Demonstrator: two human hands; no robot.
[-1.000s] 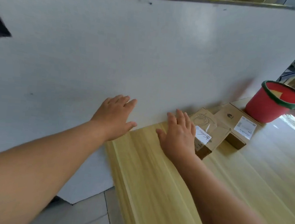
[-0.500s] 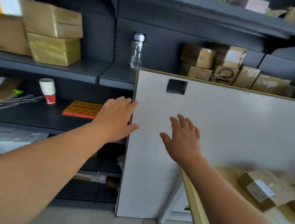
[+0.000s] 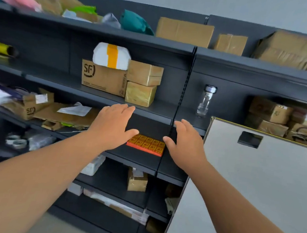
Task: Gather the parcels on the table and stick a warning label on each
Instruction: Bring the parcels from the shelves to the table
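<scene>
A flat orange-red pad of yellow warning labels [image 3: 146, 145] lies on a dark shelf board [image 3: 141, 161] straight ahead. My left hand [image 3: 112, 124] hovers just left of the pad, fingers straight and spread, holding nothing. My right hand [image 3: 186, 143] hovers just right of it, also open and empty. The pad shows between my two thumbs. The table and its parcels are out of view.
A dark metal shelving unit [image 3: 175, 107] holds cardboard boxes, among them an SF box [image 3: 103, 79] and two taped boxes [image 3: 142, 84]. A clear bottle [image 3: 205, 102] stands on the shelf. A white board [image 3: 254, 179] with a dark recess stands at the right.
The view has swung left from the table and white board to the shelving. Both hands have reached forward to either side of the label pad.
</scene>
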